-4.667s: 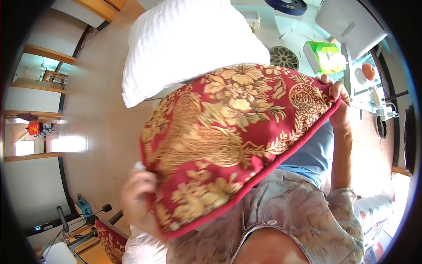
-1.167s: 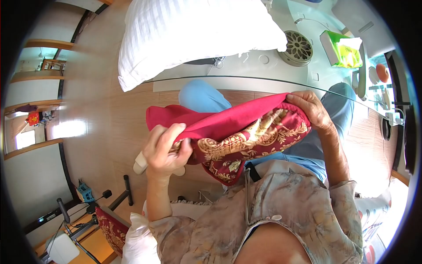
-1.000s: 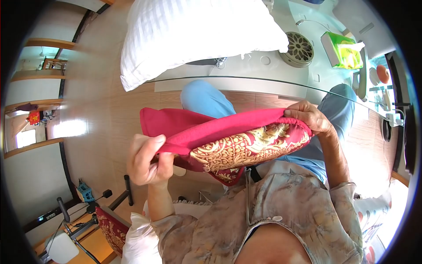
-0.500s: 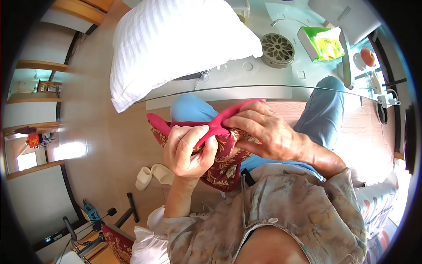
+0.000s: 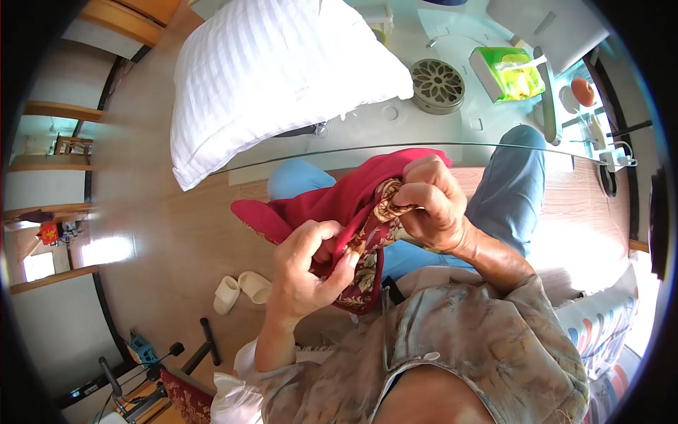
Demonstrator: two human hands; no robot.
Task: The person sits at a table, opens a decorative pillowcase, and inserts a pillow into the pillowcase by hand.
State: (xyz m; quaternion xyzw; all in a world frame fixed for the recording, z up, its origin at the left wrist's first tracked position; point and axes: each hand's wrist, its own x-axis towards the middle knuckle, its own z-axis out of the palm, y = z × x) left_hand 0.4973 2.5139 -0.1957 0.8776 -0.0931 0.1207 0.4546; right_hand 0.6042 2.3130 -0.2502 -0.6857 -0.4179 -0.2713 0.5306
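A red cushion cover (image 5: 311, 205), plain on one face and patterned in gold and maroon on the other, lies bunched over my lap. My left hand (image 5: 307, 265) pinches its edge between thumb and fingers near the middle. On the right, my right hand (image 5: 434, 205) grips a folded patterned part of the same cover, fingers curled round it. The cover's far folds and part of its inside are hidden. Beyond it, a white striped pillow (image 5: 275, 78) rests on the glass table, apart from both hands.
The glass table (image 5: 431, 131) holds a round metal tin with a cut-out lid (image 5: 438, 85) and a green tissue pack (image 5: 505, 74). Cream slippers (image 5: 240, 290) lie on the floor at left. A patterned red cushion (image 5: 185, 396) shows at lower left.
The cover has turned so more of its plain red face shows. My right hand has changed from stretched fingers to a curled grip, and my left hand has shifted slightly down the edge.
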